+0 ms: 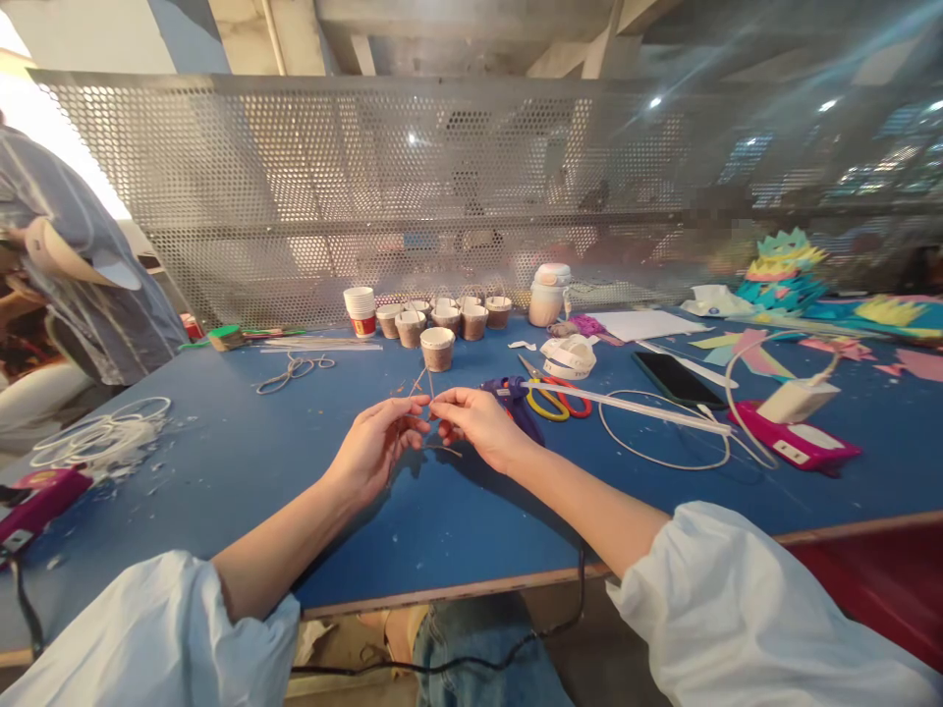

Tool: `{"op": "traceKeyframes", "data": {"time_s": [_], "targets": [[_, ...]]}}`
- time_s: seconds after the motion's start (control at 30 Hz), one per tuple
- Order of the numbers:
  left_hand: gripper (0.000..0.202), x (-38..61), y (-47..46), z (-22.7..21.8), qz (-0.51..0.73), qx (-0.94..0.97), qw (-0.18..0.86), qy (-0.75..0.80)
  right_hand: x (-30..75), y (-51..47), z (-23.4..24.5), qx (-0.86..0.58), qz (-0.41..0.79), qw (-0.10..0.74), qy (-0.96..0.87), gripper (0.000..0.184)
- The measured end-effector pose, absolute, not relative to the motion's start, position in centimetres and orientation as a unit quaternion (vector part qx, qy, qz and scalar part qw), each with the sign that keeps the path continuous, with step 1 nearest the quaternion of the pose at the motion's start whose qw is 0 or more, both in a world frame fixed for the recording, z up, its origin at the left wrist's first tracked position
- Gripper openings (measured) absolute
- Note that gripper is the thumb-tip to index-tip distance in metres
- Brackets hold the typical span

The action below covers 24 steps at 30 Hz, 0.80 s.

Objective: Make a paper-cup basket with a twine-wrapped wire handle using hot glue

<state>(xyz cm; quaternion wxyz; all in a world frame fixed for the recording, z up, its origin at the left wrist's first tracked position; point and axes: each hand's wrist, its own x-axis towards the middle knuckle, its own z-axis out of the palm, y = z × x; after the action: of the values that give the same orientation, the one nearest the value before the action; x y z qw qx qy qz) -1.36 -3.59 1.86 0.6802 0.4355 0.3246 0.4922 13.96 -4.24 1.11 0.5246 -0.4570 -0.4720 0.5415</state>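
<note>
My left hand (379, 437) and my right hand (475, 420) meet over the near middle of the blue table (331, 550). Between their fingertips is a thin brown cord (418, 381), its ends sticking up in a narrow V. Thumb and index finger of each hand are pinched together, with the other fingers curled loosely. Just beyond the cord stands a small paper cup (437, 352) with a brown-wrapped side and a white rim. A short loose piece of cord (444, 451) lies below my hands. By my right hand is a blue hot glue gun (520, 405).
Several wrapped cups (472, 322) and a cup stack (360, 312) line the back. Scissors (549, 401), a tape roll (569, 356), a phone (678, 379) and a pink power strip (796, 438) lie right. Tangled white cord (103, 437) lies left; a person (81, 245) is beyond.
</note>
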Motion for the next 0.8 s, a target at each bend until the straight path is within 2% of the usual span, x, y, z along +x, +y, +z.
{"op": "traceKeyframes", "data": {"time_s": [0.37, 0.57, 0.63, 0.73, 0.8], "targets": [[0.023, -1.5, -3.1, 2.7, 0.502, 0.35, 0.725, 0.316, 13.8, -4.6, 1.0, -0.476, 0.56, 0.453, -0.506, 0.018], [0.014, -1.7, -2.6, 2.5, 0.509, 0.355, 0.715, 0.322, 14.1, -4.4, 0.6, -0.503, 0.513, 0.414, -0.558, 0.017], [0.013, -1.9, -2.3, 2.3, 0.512, 0.362, 0.707, 0.328, 14.5, -4.7, 1.1, -0.525, 0.469, 0.405, -0.584, 0.011], [0.014, -2.0, -2.0, 2.1, 0.513, 0.37, 0.697, 0.337, 15.5, -6.0, 2.7, -0.568, 0.332, 0.361, -0.661, 0.019], [0.015, -2.1, -1.9, 2.0, 0.508, 0.378, 0.696, 0.339, 16.5, -7.4, 3.8, -0.575, 0.266, 0.318, -0.705, 0.017]]}}
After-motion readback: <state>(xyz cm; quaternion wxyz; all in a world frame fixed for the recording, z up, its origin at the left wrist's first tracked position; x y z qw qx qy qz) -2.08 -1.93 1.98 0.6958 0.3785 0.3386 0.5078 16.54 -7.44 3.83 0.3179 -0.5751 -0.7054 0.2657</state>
